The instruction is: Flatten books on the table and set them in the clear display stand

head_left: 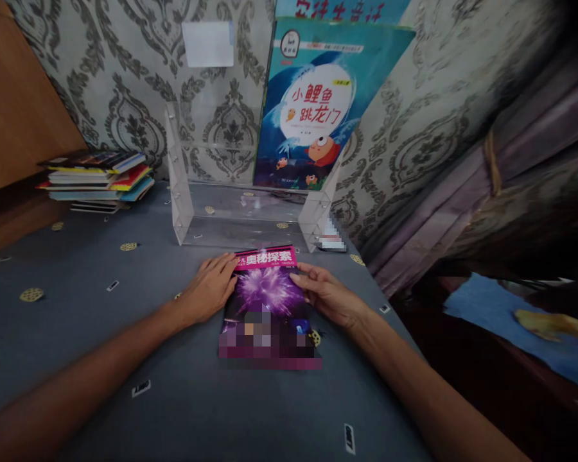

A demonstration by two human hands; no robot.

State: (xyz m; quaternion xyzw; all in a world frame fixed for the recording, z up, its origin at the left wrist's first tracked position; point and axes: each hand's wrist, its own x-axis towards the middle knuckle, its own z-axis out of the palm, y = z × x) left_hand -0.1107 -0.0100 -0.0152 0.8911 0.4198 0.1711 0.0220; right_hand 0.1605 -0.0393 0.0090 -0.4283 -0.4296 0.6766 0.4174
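Observation:
A book with a purple burst and a pink title band on its cover (pixel 267 289) lies face up in front of me, its lower part blurred out by pixels. My left hand (pixel 214 285) is closed at the book's left edge, back of the hand upward and fingertips against the cover. On the opposite edge, my right hand (pixel 330 295) pinches the book, thumb on top and fingers around the side. Just beyond the book stands a clear acrylic book rack (pixel 180 186) with stepped tiers. A blue children's book with an orange fish (pixel 313 115) leans upright on its right side.
Another blue book (pixel 341 9) shows behind the fish book. A stack of books (pixel 99 179) sits at the back left of the cloth-covered table (pixel 101 340). Patterned wallpaper rises behind the rack. A purple curtain (pixel 443 186) and blue cloth (pixel 501 321) are at right.

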